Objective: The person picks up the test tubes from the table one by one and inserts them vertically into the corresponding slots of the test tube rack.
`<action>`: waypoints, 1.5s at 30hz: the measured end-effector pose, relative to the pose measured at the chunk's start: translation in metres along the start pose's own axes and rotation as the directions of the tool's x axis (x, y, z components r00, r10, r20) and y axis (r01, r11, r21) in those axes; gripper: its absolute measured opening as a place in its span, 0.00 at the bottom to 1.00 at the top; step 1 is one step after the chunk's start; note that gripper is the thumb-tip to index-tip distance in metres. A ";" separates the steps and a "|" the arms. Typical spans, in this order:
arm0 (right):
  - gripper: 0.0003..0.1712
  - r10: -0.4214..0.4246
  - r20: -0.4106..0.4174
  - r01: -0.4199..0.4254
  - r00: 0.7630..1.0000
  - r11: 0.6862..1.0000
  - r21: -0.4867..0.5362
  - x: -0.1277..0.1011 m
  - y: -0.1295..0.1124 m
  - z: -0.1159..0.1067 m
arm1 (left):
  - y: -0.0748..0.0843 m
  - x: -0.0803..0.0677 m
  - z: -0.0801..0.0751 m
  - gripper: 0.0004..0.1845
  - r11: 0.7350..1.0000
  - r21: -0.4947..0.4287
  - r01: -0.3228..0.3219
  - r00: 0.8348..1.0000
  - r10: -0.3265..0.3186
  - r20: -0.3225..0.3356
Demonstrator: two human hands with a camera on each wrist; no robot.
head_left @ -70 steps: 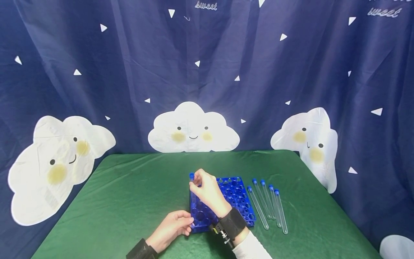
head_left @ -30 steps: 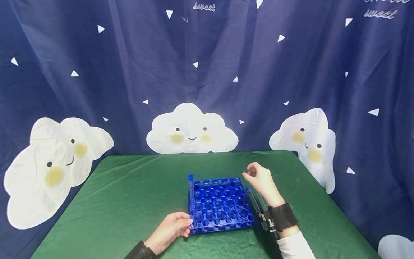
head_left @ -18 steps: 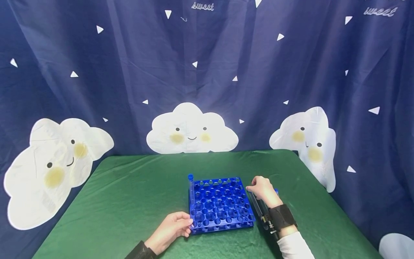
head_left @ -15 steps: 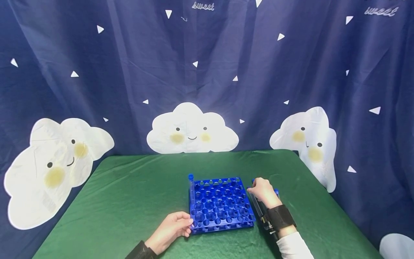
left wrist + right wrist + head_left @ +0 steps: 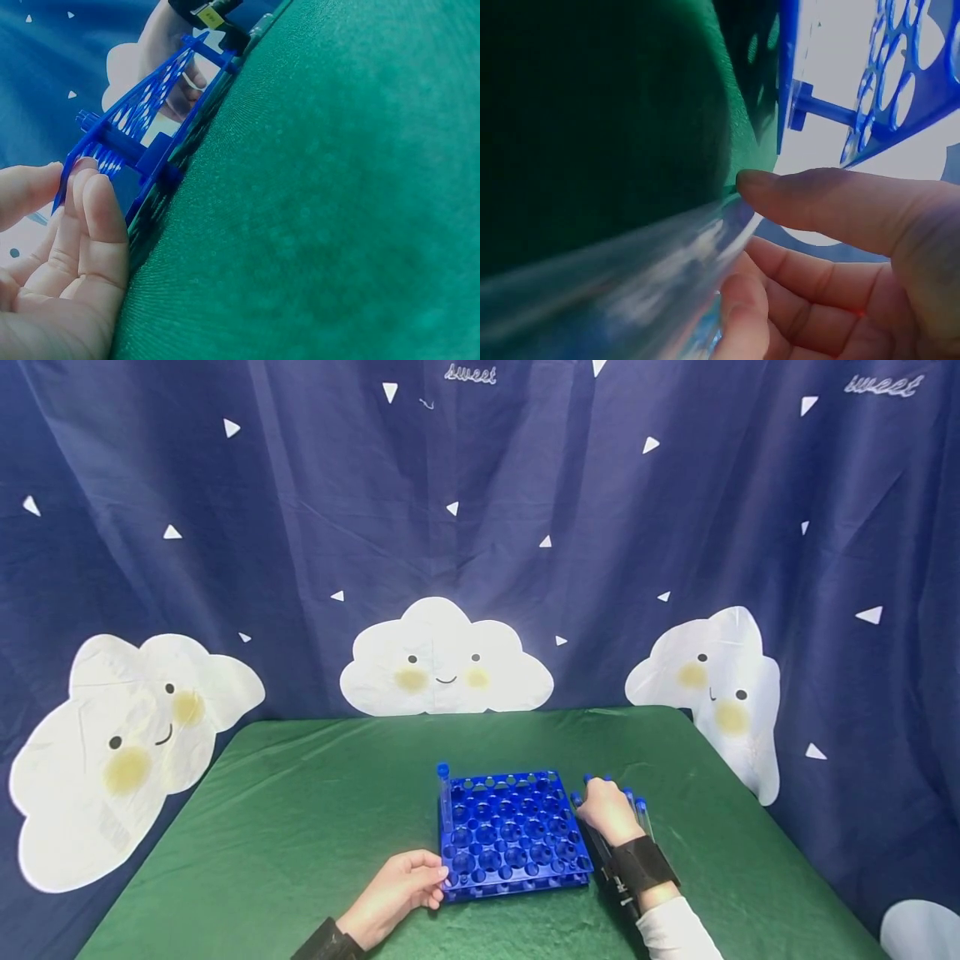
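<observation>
the left hand (image 5: 405, 887) is pinching the near left corner of a blue rack (image 5: 491, 878), its thumb and fingers pressing on opposite faces of the upper plate. the right hand (image 5: 609, 812) is bending its fingers down over a group of clear, blue-capped tubes (image 5: 641, 806) just right of the rack; in the wrist view its thumb tip is meeting the side of one tube, but that view is blurred, so i cannot tell whether the hand is actually gripping it. five blue caps are showing around the knuckles, while the forearm is hiding much of the glassy bodies, which are lying on the table. one more tube, the racked tube (image 5: 446, 797), is standing upright along the rack's left edge, cap on top. the rack is resting on a green cloth (image 5: 300, 827). black straps (image 5: 643, 864) are circling both wrists, and a white sleeve (image 5: 678, 928) is covering the right forearm. beyond the table, a navy curtain (image 5: 495, 460) is hanging, bearing smiling clouds (image 5: 450, 635) and small white triangles.
</observation>
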State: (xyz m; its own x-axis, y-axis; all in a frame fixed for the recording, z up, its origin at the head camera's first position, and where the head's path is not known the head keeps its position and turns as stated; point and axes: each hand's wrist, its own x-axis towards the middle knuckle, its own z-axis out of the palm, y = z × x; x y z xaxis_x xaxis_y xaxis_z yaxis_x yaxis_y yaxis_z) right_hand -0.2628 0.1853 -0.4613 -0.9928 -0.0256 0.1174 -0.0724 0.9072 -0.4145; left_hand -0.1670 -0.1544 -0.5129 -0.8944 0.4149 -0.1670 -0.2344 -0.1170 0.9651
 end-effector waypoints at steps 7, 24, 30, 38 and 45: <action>0.11 0.001 0.018 0.000 1.000 1.000 -0.015 0.001 0.002 0.000 | -0.001 0.000 0.000 0.05 1.000 0.003 0.001 1.000 -0.001 -0.001; 0.04 0.046 0.008 -0.047 0.999 0.976 0.212 0.002 0.003 -0.035 | 0.000 0.001 0.000 0.06 1.000 0.001 0.005 1.000 -0.005 -0.013; 0.04 0.028 -0.051 -0.016 0.998 0.976 0.219 0.000 -0.002 -0.047 | 0.000 0.000 0.000 0.06 1.000 0.006 0.003 1.000 -0.003 -0.012; 0.08 -0.004 -0.194 0.050 0.981 0.971 0.233 -0.004 -0.011 -0.061 | 0.000 0.000 0.000 0.07 1.000 0.005 0.010 1.000 -0.010 -0.013; 0.08 -0.045 -0.334 0.133 0.941 0.960 0.245 -0.013 -0.029 -0.069 | 0.000 0.001 0.000 0.07 1.000 0.013 0.003 1.000 -0.003 -0.012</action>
State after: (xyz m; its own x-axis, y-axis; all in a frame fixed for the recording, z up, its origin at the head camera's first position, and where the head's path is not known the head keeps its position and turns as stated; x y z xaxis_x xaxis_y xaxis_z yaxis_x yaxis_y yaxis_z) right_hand -0.2417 0.1880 -0.3887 -0.8992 0.0754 0.4310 -0.2252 0.7648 -0.6036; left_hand -0.1680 -0.1540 -0.5133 -0.8982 0.4044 -0.1726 -0.2327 -0.1042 0.9669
